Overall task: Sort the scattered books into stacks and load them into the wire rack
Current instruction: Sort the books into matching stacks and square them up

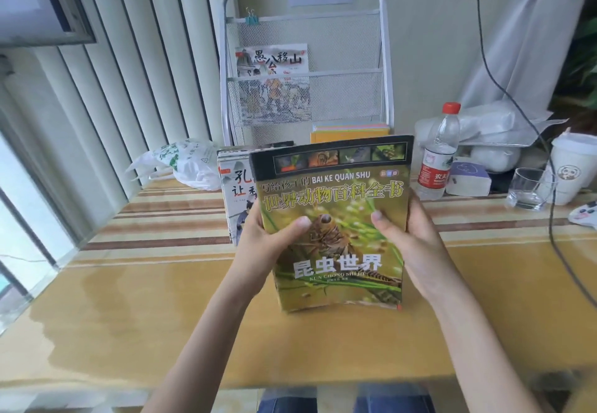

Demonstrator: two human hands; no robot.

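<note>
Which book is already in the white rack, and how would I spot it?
Find the white wire rack standing at the far edge of the table. In its middle mesh pocket, towards the left, a thin picture book stands upright. Unlike the green insect book held in both hands, its cover is white with large black brush characters.

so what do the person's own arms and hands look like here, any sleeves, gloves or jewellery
Both arms are bare from the bottom edge of the picture up to the hands; no sleeve shows. The left hand and right hand wear no gloves, and no ring, watch or bracelet is visible on either. The thumbnails are short and unpainted. Below the table edge, blue denim shows on the person's lap.
</note>
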